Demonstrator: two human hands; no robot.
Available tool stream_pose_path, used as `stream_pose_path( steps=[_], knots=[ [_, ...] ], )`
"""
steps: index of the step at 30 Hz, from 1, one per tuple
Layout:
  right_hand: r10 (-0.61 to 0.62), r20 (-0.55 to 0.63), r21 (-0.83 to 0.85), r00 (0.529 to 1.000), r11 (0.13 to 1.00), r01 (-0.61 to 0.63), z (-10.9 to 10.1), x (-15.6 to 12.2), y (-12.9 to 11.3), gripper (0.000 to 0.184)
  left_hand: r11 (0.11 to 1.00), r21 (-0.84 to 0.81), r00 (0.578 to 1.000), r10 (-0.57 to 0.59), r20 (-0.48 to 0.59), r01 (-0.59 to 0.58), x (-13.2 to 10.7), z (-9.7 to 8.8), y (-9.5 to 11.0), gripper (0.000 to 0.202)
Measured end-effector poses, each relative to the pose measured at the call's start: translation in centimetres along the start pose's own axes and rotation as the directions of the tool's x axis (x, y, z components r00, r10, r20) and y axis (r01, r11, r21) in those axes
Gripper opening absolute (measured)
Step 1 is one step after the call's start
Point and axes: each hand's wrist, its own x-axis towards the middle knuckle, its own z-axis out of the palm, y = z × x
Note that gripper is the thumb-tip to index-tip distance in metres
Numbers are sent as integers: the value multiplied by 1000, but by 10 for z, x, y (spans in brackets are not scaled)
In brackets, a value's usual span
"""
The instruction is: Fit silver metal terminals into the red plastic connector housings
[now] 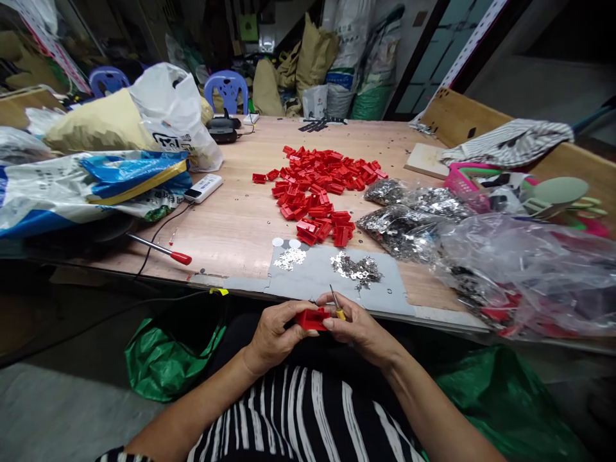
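My left hand [275, 333] is closed round a small red plastic part [310, 318], held just below the table's front edge. My right hand [359, 327] touches the same part with its fingertips and grips a thin yellow-handled tool [336, 304] whose metal tip points up. A heap of the same red parts [320, 186] lies on the wooden table [240, 212] beyond. On a grey mat [317, 276] at the table edge lie two small piles of shiny metal pieces [357, 268].
Clear bags of metal pieces [414, 218] and a big plastic bag [524, 269] crowd the right side. At left lie printed sacks [91, 183], a white bag [171, 112], a white power strip [205, 187] and a red-handled screwdriver [161, 249]. Green bags [163, 359] hang below.
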Motion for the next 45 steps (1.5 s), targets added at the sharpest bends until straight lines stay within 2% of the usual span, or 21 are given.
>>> stream_pose_path(
  steps=[2, 4, 6, 7, 9, 11, 13, 15, 18, 22, 26, 31, 38, 42, 45],
  knots=[
    [-11, 25, 44, 1000, 999, 10, 2, 4, -3, 45, 987, -140, 996, -83, -33, 77, 2, -1, -4, 25],
    [-31, 42, -9, 999, 999, 32, 3, 13, -9, 44, 944, -296, 979, -180, -95, 145, 6, -2, -8, 25],
    [-86, -9, -190, 996, 978, 82, 0, 27, -17, 40, 908, -386, 950, -250, -188, 163, 10, -3, -12, 26],
    [-139, -63, -327, 988, 938, 112, -3, 36, -22, 36, 904, -398, 933, -266, -242, 155, 12, -5, -13, 27],
    [-311, -178, -630, 934, 765, 135, -9, 56, -29, 23, 917, -376, 904, -269, -332, 134, 14, -9, -15, 28],
    [-435, -176, -841, 883, 532, 94, -14, 75, -33, 10, 943, -307, 887, -249, -389, 130, 15, -15, -17, 30],
    [-477, -134, -932, 869, 358, 53, -17, 91, -34, 8, 966, -217, 878, -223, -424, 140, 16, -21, -17, 32],
    [-484, -105, -964, 869, 264, 30, -17, 102, -33, 8, 976, -157, 876, -205, -436, 150, 17, -25, -17, 35],
    [-475, -92, -981, 875, 192, 1, -16, 110, -32, 5, 979, -152, 878, -192, -440, 138, 21, -29, -18, 38],
    [-470, -83, -982, 879, 187, 8, -17, 113, -31, 4, 963, -235, 862, -227, -453, 130, 26, -30, -22, 42],
    [-515, -71, -975, 854, 216, 49, -19, 108, -30, 5, 928, -348, 863, -280, -420, 132, 30, -29, -24, 45],
    [-493, -107, -938, 863, 337, 77, -18, 99, -30, 4, 858, -504, 865, -324, -383, 98, 34, -27, -22, 45],
    [-533, -134, -886, 835, 442, 140, -22, 91, -29, 6, 839, -535, 878, -324, -353, 95, 36, -22, -22, 45],
    [-525, -142, -883, 839, 451, 133, -26, 88, -28, 8, 835, -541, 879, -326, -348, 96, 37, -20, -22, 47],
    [-491, -133, -907, 861, 411, 95, -28, 87, -27, 10, 834, -541, 883, -329, -335, 106, 36, -18, -22, 48]
  ],
)
